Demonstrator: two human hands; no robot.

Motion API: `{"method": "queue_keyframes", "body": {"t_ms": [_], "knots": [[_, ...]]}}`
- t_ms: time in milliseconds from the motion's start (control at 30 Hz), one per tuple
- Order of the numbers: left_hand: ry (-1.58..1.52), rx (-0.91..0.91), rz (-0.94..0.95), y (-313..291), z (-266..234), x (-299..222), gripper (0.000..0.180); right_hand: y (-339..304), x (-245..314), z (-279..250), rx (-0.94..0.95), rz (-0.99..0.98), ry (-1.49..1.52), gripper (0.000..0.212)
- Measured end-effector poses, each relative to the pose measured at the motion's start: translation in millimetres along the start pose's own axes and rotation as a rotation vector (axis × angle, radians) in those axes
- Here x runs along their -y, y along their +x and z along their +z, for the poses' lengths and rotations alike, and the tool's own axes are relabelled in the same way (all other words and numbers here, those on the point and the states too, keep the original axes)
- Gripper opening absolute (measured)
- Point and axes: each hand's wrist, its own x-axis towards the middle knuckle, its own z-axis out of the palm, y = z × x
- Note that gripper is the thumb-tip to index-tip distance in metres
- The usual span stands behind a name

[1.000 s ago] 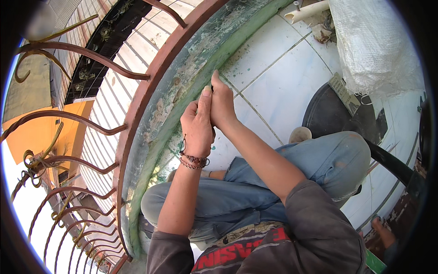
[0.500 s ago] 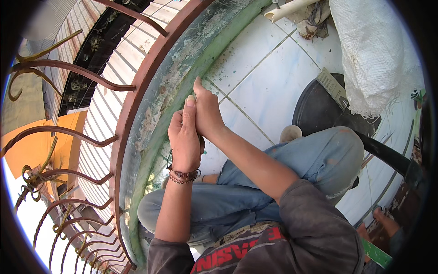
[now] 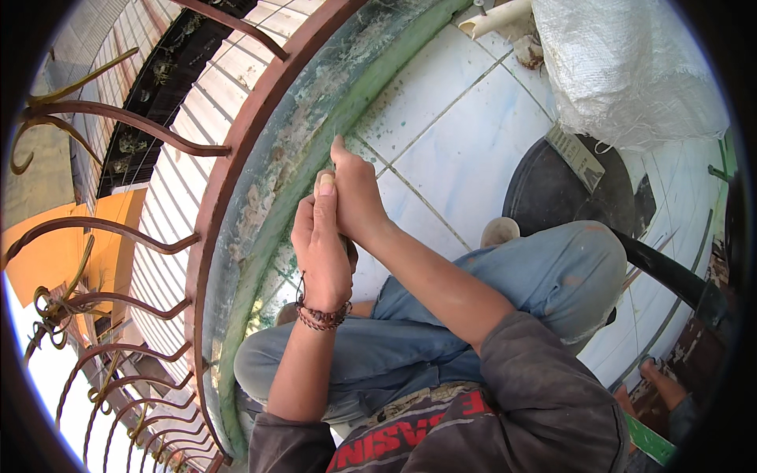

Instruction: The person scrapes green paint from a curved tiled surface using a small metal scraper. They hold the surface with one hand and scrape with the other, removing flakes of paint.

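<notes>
My left hand (image 3: pixel 321 252), with brown braided bracelets at the wrist, is closed, its thumb pointing away from me. Pressed against it, my right hand (image 3: pixel 359 193) is also closed, and its index finger reaches forward along the green painted strip (image 3: pixel 311 177) at the foot of the low wall. A small dark edge shows below the left palm, but what the hands grip is mostly hidden and I cannot name it. Both hands are at the corner where the strip meets the white floor tiles (image 3: pixel 449 118). Green flecks lie on the tiles near them.
A red-brown metal railing (image 3: pixel 206 205) with curled bars runs along the wall at left. To the right are a round black flat thing (image 3: pixel 544 185) with a pale flat strip (image 3: pixel 576 158) on it, a white woven sack (image 3: pixel 623 71) and a cream pipe (image 3: pixel 495 20). Another person's foot (image 3: pixel 650 369) shows lower right.
My left hand has turned slightly and shifted a little right and toward me; the right hand has barely moved. The sack's lower edge has lifted and swung, uncovering more of the round black thing.
</notes>
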Motion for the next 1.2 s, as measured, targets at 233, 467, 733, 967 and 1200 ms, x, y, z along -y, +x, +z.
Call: {"method": "queue_keyframes", "body": {"t_ms": [233, 467, 733, 967, 1200], "knots": [[0.027, -0.006, -0.006, 2, 0, -2, 0.047, -1, 1, 0, -0.016, -0.031, -0.086, 0.054], [0.049, 0.003, 0.056, 4, -2, 4, 0.046, -3, -1, -1, 0.025, -0.004, -0.021, 0.061], [0.029, -0.009, 0.044, 4, 3, 0, 0.047, 5, -2, -2, -0.013, -0.024, -0.036, 0.065], [0.055, 0.015, 0.044, 8, 0, -1, 0.047, 4, -1, -2, -0.01, -0.005, 0.003, 0.066], [0.078, 0.015, 0.057, 11, 5, -1, 0.048, 8, -9, -1, -0.044, 0.001, -0.038, 0.066]]}}
